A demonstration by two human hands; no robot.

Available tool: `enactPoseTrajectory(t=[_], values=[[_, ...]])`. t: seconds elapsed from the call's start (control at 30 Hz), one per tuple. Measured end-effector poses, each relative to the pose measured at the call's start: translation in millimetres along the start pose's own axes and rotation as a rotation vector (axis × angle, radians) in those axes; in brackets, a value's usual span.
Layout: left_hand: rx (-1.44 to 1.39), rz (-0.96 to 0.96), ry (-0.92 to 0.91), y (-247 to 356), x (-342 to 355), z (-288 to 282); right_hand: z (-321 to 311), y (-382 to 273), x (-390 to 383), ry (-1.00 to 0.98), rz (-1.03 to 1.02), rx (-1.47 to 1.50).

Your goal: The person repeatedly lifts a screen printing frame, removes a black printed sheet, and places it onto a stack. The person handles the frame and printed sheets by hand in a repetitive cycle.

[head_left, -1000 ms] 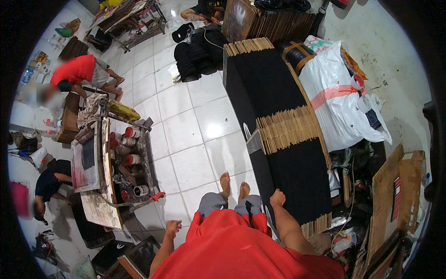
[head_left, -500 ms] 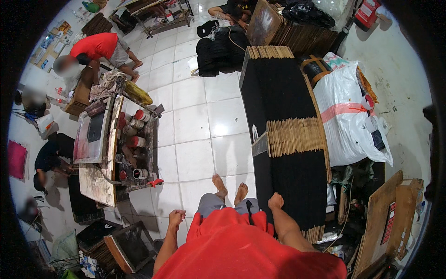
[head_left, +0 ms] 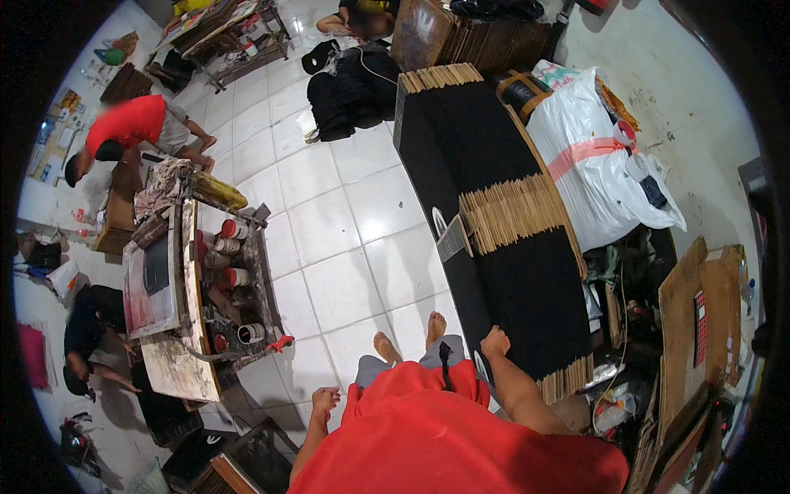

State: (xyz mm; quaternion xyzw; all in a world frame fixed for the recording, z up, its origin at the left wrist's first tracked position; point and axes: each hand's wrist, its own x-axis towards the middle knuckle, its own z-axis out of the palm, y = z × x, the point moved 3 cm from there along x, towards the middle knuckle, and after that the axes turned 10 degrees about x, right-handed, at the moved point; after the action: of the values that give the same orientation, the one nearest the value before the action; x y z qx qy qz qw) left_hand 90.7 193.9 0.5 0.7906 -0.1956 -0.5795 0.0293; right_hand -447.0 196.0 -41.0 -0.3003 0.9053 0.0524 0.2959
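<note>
My left hand [head_left: 325,398] hangs beside my red shirt, its fingers loosely curled, with nothing visible in it. My right hand [head_left: 496,341], also curled and seemingly empty, is at or just over the near part of a long stack of black panels [head_left: 518,288] with bunched tan board edges [head_left: 506,210]. Whether it touches the panels I cannot tell. Under me my bare feet [head_left: 436,328] are on white floor tiles. A paint-stained wheeled cart [head_left: 193,366] with a screen frame [head_left: 148,321] and several cans [head_left: 234,276] stands to my left.
A co-worker in red [head_left: 127,123] bends at upper left; another in dark clothing [head_left: 90,321] crouches at left. A third person [head_left: 362,20] sits behind a black cloth pile [head_left: 346,103]. White sacks [head_left: 592,181] and cardboard sheets [head_left: 683,346] line the right side.
My feet have shifted, the right now farther forward than the left. My left hand has swung inward, my right slightly up. The dark-clothed co-worker's arm has reached toward the black boards beside the cart.
</note>
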Motion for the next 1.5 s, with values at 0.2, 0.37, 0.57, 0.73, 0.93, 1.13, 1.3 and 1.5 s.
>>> enactPoseTrajectory(t=[0.2, 0.37, 0.57, 0.73, 0.93, 1.13, 1.3, 1.5], values=[[0.06, 0.047, 0.027, 19.3, 24.9, -53.5, 32.7, -9.0, -32.8, 0.094, 0.022, 0.026], [0.135, 0.0, -0.029, 18.5, 53.4, -76.4, 40.0, -15.7, -67.3, -0.007, 0.179, 0.153], [0.353, -0.03, -0.16, 45.5, 77.6, -66.4, 69.9, -4.8, -125.5, -0.155, 0.356, 0.33], [0.458, 0.073, -0.244, 89.2, 98.3, -50.0, 132.3, 25.8, -150.7, -0.317, 0.518, 0.45], [0.432, 0.184, -0.201, 127.3, 114.5, -47.1, 174.8, 40.4, -166.5, -0.194, 0.551, 0.572], [0.444, 0.146, -0.157, 126.2, 120.8, -55.2, 168.4, 35.4, -166.5, -0.145, 0.474, 0.561], [0.336, 0.149, -0.237, 92.3, 121.7, -53.0, 145.8, 31.3, -146.0, -0.236, 0.271, 0.428], [0.279, 0.06, -0.282, 45.0, 101.4, -41.6, 143.2, 30.9, -84.1, -0.321, -0.03, 0.257]])
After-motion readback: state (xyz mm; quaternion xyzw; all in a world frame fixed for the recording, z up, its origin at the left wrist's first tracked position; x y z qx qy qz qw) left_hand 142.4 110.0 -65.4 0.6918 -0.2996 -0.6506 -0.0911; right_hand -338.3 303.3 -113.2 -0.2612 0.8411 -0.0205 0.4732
